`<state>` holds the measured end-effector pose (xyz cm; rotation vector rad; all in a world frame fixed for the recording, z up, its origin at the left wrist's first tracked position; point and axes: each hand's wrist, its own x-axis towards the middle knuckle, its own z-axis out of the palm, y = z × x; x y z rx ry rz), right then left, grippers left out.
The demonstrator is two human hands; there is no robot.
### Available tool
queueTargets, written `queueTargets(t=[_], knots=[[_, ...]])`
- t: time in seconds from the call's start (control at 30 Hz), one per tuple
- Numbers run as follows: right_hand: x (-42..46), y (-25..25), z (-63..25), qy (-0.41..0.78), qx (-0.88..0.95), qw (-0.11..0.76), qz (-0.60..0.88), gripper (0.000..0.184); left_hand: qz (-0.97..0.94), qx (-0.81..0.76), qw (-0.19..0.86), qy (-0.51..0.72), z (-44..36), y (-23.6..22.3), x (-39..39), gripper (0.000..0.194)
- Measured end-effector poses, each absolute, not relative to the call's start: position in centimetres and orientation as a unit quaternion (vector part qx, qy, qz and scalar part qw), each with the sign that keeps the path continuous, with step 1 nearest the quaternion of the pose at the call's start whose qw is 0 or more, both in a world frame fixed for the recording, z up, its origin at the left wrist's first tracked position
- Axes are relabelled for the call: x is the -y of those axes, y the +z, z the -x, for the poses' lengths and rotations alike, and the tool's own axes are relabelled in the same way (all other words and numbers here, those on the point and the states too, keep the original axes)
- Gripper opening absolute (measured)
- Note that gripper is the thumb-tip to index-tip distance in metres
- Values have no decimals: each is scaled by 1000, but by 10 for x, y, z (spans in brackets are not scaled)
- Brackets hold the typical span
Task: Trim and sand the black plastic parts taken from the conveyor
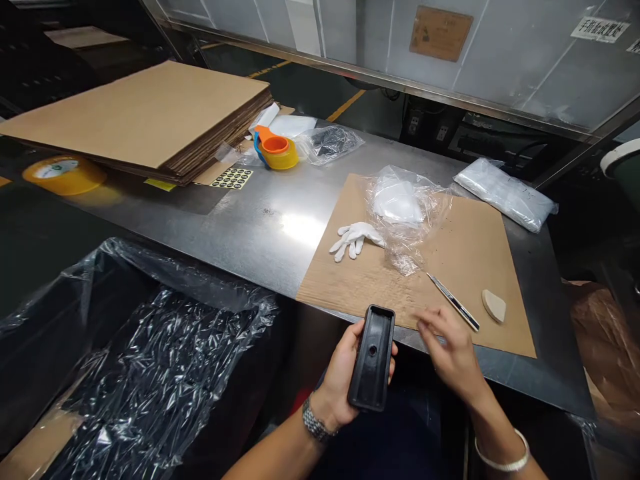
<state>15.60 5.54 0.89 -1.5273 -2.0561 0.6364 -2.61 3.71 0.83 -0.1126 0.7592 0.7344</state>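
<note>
Nearest, my left hand [340, 377] grasps a black trough-shaped part [370, 377] at the near edge of the bench [250, 243], thumb along one side and fingers wrapped to the other; the hollow face is turned up, presumably so that I can see its inner walls and round hole. My right hand [453, 350] is released, fingers loosely bent beside the part but apart from it, nothing visible within; I judge that one supporting hand suffices. To my left, glossy plastic film [165, 373] drapes low beside the bench, probably as a liner. Beyond the part, a cardboard sheet [477, 257] lies flat, likely sparing surfaces from bare metal. On it, a slim cutter [453, 302] and a pale rounded wedge [494, 306] rest toward my right, apparently for easy reach. Farther in, a white glove [356, 239] meets a clear bag [400, 200]. Farther still, an orange-and-blue tape dispenser [276, 150] stands beside stacked cardboard [135, 117], apparently placed to leave room nearer me
</note>
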Motion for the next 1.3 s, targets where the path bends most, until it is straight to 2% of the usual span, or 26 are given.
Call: queueTargets(t=[0.07,0.13,0.2,0.4,0.5,0.57,0.67,0.7,0.8,0.97,1.1,1.2,1.3], knots=[[-34,28,-142,297,803,249,453,24,64,-363,863,346,25,8,-38,50],[-19,40,-131,298,843,224,387,22,73,-352,871,334,24,8,-38,52],[-11,44,-125,246,872,223,360,17,76,-350,873,332,23,7,-38,52],[11,27,-121,8,894,332,301,15,77,-376,866,322,18,4,-36,49],[21,25,-122,-49,877,354,321,8,78,-380,861,328,18,2,-36,48],[21,29,-125,-7,860,367,353,8,73,-381,860,332,19,2,-36,46],[11,39,-132,124,820,368,421,28,62,-369,874,311,19,1,-36,44],[6,42,-133,159,810,361,435,28,63,-362,880,300,19,2,-35,44],[-5,48,-131,214,812,322,438,13,85,-343,892,284,14,4,-31,42],[-9,45,-115,252,852,246,387,30,140,-322,882,315,8,9,-24,33],[-10,41,-110,262,863,221,371,29,150,-311,892,291,9,9,-20,30],[-14,39,-113,316,846,225,365,31,150,-299,897,290,7,11,-17,29],[-17,39,-116,380,814,225,376,21,136,-297,899,293,3,13,-16,30]])
